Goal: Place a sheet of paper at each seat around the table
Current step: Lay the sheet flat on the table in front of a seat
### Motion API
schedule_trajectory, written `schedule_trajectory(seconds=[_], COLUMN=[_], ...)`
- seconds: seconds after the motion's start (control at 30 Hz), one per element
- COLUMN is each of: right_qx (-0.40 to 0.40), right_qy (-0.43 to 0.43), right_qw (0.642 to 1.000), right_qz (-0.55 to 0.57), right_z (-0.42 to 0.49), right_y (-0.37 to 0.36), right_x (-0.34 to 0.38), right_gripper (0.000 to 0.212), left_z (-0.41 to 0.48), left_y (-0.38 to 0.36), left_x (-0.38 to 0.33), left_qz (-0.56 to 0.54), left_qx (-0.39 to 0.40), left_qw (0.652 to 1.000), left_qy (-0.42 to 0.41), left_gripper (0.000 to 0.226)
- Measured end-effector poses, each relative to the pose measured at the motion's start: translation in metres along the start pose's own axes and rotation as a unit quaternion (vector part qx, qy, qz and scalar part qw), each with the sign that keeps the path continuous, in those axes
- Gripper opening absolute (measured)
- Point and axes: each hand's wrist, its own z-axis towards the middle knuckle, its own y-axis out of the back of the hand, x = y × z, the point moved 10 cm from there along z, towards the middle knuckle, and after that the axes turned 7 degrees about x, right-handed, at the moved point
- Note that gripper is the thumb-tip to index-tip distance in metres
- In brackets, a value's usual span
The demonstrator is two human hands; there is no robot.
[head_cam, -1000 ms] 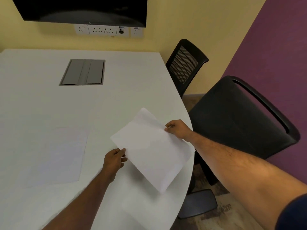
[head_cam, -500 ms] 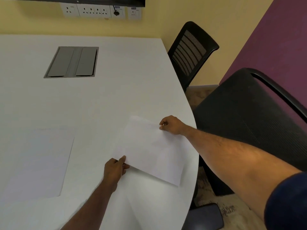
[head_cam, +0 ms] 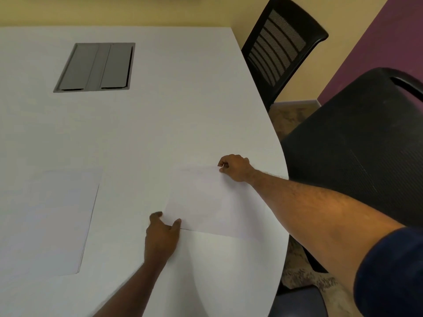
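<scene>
A white sheet of paper point(head_cam: 212, 202) lies flat on the white table point(head_cam: 171, 115), near its curved right edge and in front of the closer black chair point(head_cam: 357, 147). My right hand point(head_cam: 235, 168) pinches the sheet's far right corner, fingers curled. At the sheet's near left corner, my left hand point(head_cam: 162, 234) rests on the table with thumb and fingers spread apart; the thumb touches the sheet's edge. A stack of white paper point(head_cam: 52, 220) lies on the table to the left.
A second black mesh-backed chair point(head_cam: 283, 42) stands at the table's far right corner. A grey cable hatch point(head_cam: 96, 67) is set into the tabletop at the back left. Yellow and purple walls are close behind the chairs.
The sheet, held tilted above the table a second ago, has come down flat in front of the closer chair. My left hand's pinch has opened. The view has tilted downward.
</scene>
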Motion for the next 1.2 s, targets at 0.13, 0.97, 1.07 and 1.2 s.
schedule_trajectory(seconds=[0.13,0.97,1.07,1.2], right_qx=[-0.004,-0.003,-0.005,-0.023], right_qy=[0.007,-0.007,-0.007,0.016], right_qw=[1.0,0.994,0.994,0.995], right_qz=[-0.012,-0.11,-0.108,-0.098], right_z=[0.007,-0.074,-0.074,-0.079], right_y=[-0.005,-0.068,-0.066,-0.055], right_x=[0.0,-0.05,-0.048,-0.033], right_gripper=[0.018,0.094,0.094,0.094], left_z=[-0.004,0.015,0.016,0.012], left_y=[0.011,-0.028,-0.028,-0.016], left_x=[-0.019,-0.019,-0.019,-0.027], left_qz=[0.197,0.415,0.419,0.414], left_qx=[-0.048,0.054,0.071,0.079], left_qw=[0.974,0.89,0.888,0.89], left_qy=[-0.096,-0.181,-0.176,-0.176], left_gripper=[0.084,0.101,0.101,0.089])
